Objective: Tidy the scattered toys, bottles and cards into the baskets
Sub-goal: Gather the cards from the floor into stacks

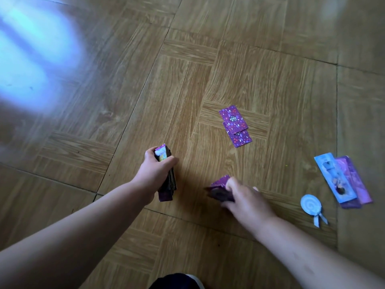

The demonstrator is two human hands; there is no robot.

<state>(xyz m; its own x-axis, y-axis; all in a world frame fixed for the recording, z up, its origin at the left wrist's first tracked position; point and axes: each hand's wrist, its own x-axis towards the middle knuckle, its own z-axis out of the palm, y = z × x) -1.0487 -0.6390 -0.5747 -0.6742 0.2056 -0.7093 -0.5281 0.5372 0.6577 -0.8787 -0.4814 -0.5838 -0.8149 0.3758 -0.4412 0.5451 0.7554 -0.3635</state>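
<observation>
Wood-pattern floor (pixel 208 59) seen from above; a pale glare patch is noted at upper left.

Left hand (pixel 154 174): fingers are curled round a thick card stack (pixel 169 184), which is held on edge, its lower end at or just above the floor.

Right hand (pixel 248 201): a small bunch of purple cards (pixel 219 188) is gripped at the fingertips, low over the floor; motion blur hides the finger detail.

Long blue and purple strips (pixel 341 180) are overlapped on the floor, well right of both hands.

Two purple-backed cards (pixel 235 126), overlapped and face down, are found beyond the right hand, untouched.

A lollipop-shaped paper cutout (pixel 310 203) lies just beside the strips.
</observation>
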